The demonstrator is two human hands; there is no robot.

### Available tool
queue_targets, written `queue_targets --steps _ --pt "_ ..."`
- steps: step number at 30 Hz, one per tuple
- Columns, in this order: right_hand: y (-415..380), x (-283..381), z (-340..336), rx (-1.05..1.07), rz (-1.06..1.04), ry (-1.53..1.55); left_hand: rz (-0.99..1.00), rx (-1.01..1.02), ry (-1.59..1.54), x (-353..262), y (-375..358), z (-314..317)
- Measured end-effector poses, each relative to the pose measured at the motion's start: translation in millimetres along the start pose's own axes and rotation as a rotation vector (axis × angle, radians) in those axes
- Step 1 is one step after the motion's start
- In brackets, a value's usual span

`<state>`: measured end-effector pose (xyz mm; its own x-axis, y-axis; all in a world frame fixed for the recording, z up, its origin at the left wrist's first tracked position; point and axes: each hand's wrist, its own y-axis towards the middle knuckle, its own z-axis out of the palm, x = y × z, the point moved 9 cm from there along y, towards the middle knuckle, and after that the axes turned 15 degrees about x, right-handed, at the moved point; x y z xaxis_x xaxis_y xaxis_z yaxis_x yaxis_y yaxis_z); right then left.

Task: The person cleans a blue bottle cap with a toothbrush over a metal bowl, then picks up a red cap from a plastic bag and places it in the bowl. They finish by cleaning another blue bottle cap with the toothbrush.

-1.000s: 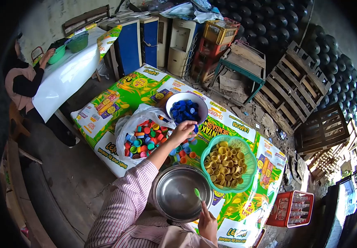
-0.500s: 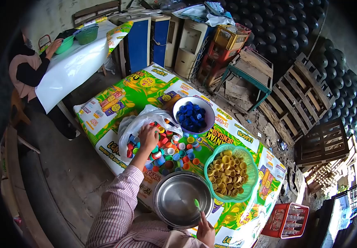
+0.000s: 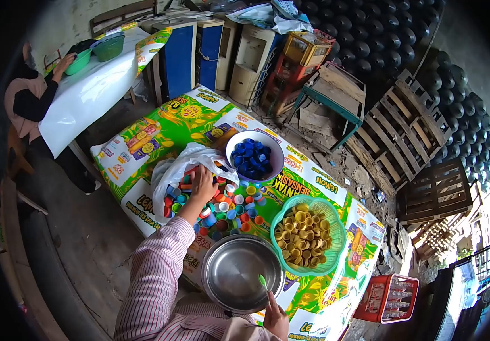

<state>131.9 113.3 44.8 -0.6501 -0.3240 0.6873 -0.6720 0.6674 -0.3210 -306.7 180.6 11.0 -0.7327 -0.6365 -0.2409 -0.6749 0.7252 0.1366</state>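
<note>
My left hand (image 3: 203, 186) rests on a heap of mixed coloured bottle caps (image 3: 230, 211) at the mouth of a white plastic bag (image 3: 163, 175); its fingers are bent among the caps, and what they hold is hidden. My right hand (image 3: 275, 318) grips a small green-tipped tool (image 3: 262, 281) over the rim of an empty steel bowl (image 3: 237, 271). Blue caps (image 3: 251, 158) fill a white bowl (image 3: 277, 147) beyond the heap. Yellow caps (image 3: 303, 235) lie in a green basket (image 3: 339, 226) to the right.
The printed table cover (image 3: 186, 128) lies under everything. Another person (image 3: 32, 105) sits at a white-covered table (image 3: 80, 108) at upper left, a hand on a green bowl (image 3: 78, 62). A red crate (image 3: 387, 299) stands at lower right, wooden pallets (image 3: 402, 131) farther back.
The whole scene has shifted slightly left in view. My left hand has moved a little within the caps, its fingers now reaching nearer the bag. My right hand still holds the green-tipped tool.
</note>
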Motion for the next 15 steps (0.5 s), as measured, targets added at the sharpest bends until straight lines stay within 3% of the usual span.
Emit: queue_targets --steps 2,7,14,15 --pt "1 -2 1 0.007 0.006 -0.005 -0.011 -0.004 0.009 -1 -1 -5" --pt "2 -5 5 0.042 0.011 -0.004 -0.1 0.206 -0.019 6 2 7" --pt "1 -4 6 0.103 0.081 -0.013 -0.093 0.186 -0.013 7 9 25" --pt "0 3 2 0.044 0.003 -0.005 -0.075 0.156 -0.01 6 9 25"
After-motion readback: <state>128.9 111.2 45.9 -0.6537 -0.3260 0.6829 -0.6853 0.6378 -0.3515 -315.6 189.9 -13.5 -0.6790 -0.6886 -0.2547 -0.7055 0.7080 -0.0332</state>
